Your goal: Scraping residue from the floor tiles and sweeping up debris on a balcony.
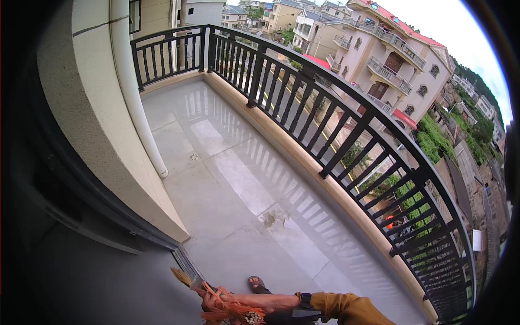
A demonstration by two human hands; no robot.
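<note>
At the bottom of the head view, my right hand (213,300) is closed around a broom-like bundle (254,317) of stalks wrapped in frayed orange-red strands. The round cut end of the stalks faces the camera. A straw-coloured brush tip (181,276) sticks out beyond my fingers, over the door track (186,262); whether it belongs to the same bundle is unclear. My right arm has a mustard sleeve and a dark band at the wrist. My left hand is out of view. A dirt patch (274,218) marks the pale tiled balcony floor (227,191).
A black metal railing (325,97) on a stone curb (300,158) bounds the balcony. A white drainpipe (136,93) runs down the wall at left, near a round floor drain (193,157). A sandalled foot (256,281) stands beside my forearm. Houses and a road lie beyond.
</note>
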